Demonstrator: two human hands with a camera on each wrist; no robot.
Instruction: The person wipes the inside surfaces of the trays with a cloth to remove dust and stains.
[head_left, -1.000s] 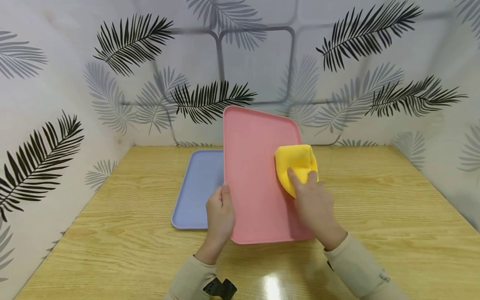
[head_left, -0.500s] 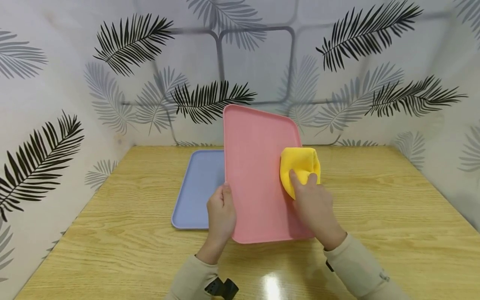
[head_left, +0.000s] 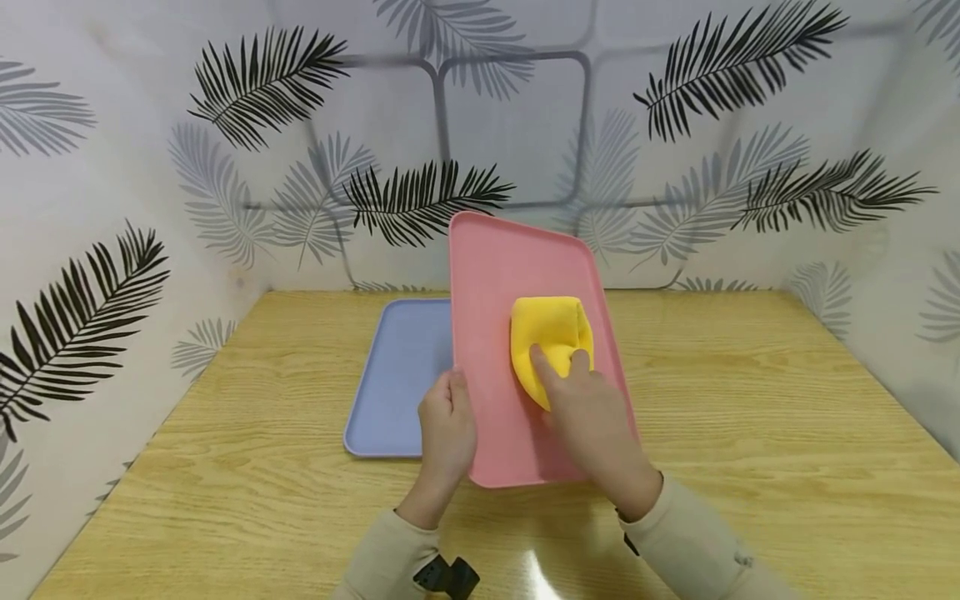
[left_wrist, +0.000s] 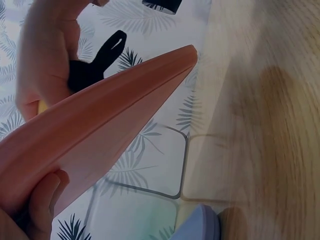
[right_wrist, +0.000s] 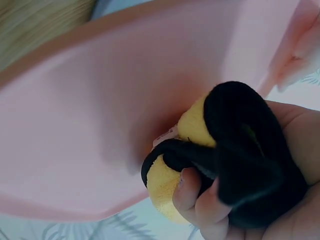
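A pink tray (head_left: pixel 487 267) is tilted up toward me in the head view, raised in front of a blue tray. Along its left edge my left hand (head_left: pixel 446 429) grips it, thumb on the front face; the left wrist view shows fingers (left_wrist: pixel 45 200) curled round the rim. My right hand (head_left: pixel 592 425) holds a bunched yellow cloth (head_left: pixel 546 321) against the middle of the tray's face. Seen from the right wrist, the cloth has broad black edging (right_wrist: pixel 235 115) and a small pale tag, and the fingers curl into its folds.
The blue tray (head_left: pixel 393 375) lies flat on the wooden table (head_left: pixel 225 500), partly hidden behind the pink one. Leaf-patterned fabric (head_left: pixel 510 125) closes off the back and both sides. A dark band (head_left: pixel 446 575) sits on the left wrist.
The right hand shifted slightly right with the cloth to the tray's right edge, then moved left to the middle of its face. The left hand and tray stay nearly still.
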